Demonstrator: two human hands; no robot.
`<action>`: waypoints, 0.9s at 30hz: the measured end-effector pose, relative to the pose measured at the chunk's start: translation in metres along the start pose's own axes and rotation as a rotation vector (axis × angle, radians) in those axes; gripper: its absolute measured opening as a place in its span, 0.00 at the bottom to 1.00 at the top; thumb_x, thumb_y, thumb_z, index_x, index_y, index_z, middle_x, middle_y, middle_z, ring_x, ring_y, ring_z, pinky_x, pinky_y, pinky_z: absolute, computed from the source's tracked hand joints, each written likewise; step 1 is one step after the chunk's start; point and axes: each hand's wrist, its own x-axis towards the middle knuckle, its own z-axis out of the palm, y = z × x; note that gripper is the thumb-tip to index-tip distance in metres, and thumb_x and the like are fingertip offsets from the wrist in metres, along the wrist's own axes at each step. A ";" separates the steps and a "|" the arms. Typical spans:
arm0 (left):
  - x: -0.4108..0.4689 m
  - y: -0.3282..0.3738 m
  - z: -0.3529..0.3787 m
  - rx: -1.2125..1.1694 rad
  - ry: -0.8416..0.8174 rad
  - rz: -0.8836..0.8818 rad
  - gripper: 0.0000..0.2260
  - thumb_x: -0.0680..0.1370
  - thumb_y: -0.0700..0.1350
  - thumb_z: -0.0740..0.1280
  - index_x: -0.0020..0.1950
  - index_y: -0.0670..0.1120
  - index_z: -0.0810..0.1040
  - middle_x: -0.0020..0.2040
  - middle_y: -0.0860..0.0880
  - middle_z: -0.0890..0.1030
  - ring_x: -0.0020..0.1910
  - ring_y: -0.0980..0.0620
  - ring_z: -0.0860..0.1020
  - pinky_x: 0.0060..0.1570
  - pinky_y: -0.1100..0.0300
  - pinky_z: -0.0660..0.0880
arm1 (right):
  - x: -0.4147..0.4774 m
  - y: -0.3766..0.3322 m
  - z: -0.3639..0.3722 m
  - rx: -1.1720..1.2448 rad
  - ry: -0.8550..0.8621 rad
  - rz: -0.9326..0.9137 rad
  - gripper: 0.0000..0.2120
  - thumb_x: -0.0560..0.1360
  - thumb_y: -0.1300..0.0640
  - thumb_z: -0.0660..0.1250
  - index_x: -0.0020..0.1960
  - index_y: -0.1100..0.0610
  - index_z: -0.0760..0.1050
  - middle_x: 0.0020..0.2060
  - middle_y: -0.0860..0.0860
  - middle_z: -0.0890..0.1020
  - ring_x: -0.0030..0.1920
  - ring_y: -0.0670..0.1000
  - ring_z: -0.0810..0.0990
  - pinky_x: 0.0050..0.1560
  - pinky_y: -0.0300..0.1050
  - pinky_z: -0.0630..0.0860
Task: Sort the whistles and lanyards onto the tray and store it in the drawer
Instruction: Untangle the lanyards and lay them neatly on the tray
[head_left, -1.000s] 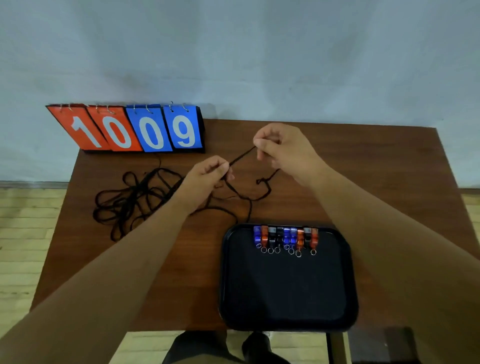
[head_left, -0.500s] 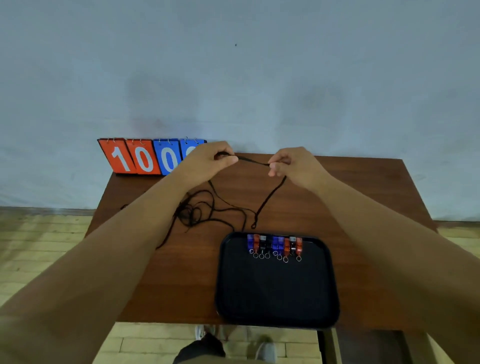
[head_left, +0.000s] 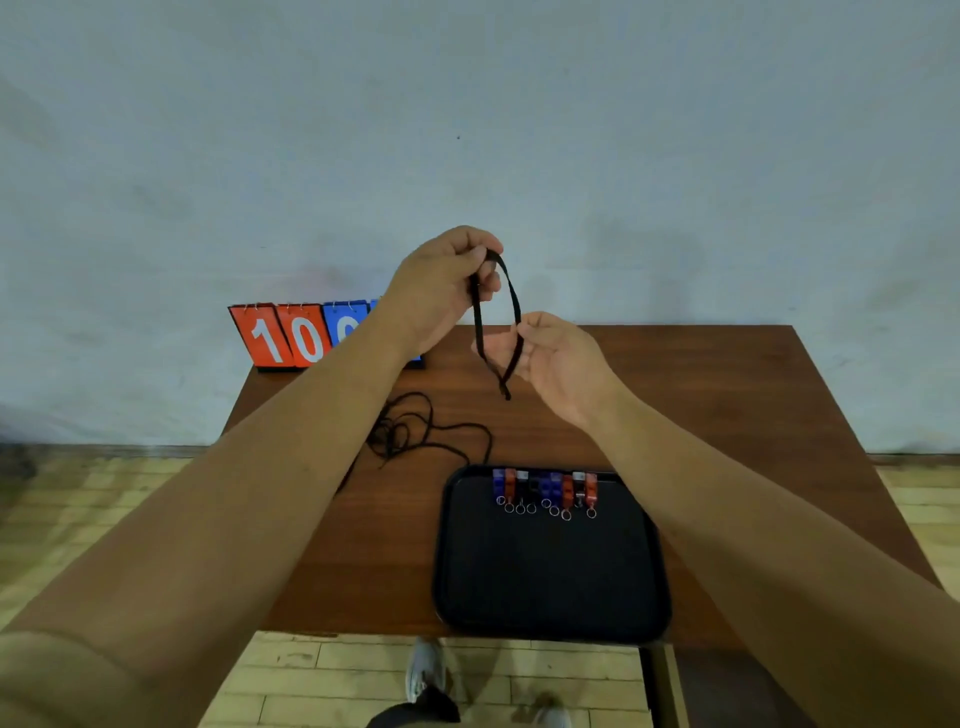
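- Raised since 0.5 s ago: the left hand (head_left: 441, 291) now sits above centre frame, against the wall. The lanyard (head_left: 511, 299), then stretched sideways between the hands, now hangs as a narrow loop.
- Head view, left hand: fingers curled, gripping the top of the loop.
- Right hand (head_left: 553, 358), just below and right of the left: thumb and forefinger pinch the loop's right strand; other fingers loosely bent.
- Loop's lower end hangs at centre frame, seen against the table (head_left: 727, 415).
- Tangle of lanyards (head_left: 410, 434) lies on the table left of centre, partly behind the left forearm.
- Tray (head_left: 550, 571) at lower centre, near the table's front edge. Whistles (head_left: 545, 488) sit in a row along its far edge, rings toward the camera.
- Scoreboard (head_left: 288, 335) stands upright at the table's far left corner, partly hidden by the left arm.
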 end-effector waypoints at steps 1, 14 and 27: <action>-0.001 0.001 0.004 -0.010 0.000 -0.003 0.09 0.83 0.34 0.57 0.50 0.40 0.76 0.35 0.49 0.73 0.35 0.52 0.75 0.42 0.59 0.72 | -0.003 0.000 -0.001 -0.018 -0.034 0.003 0.08 0.83 0.65 0.56 0.46 0.61 0.71 0.43 0.64 0.84 0.51 0.66 0.84 0.60 0.60 0.78; -0.037 -0.058 -0.004 0.593 0.109 -0.143 0.10 0.84 0.47 0.62 0.49 0.47 0.81 0.39 0.50 0.83 0.43 0.54 0.83 0.47 0.60 0.82 | -0.048 -0.012 -0.049 -0.405 -0.116 0.228 0.07 0.84 0.63 0.59 0.55 0.64 0.74 0.30 0.54 0.69 0.25 0.48 0.59 0.30 0.46 0.51; -0.080 -0.134 -0.006 -0.136 0.468 -0.435 0.06 0.82 0.36 0.64 0.53 0.38 0.80 0.39 0.45 0.82 0.42 0.49 0.84 0.39 0.62 0.76 | -0.079 0.007 -0.130 -0.943 -0.025 0.349 0.09 0.82 0.55 0.66 0.53 0.55 0.84 0.30 0.50 0.74 0.27 0.47 0.66 0.31 0.39 0.68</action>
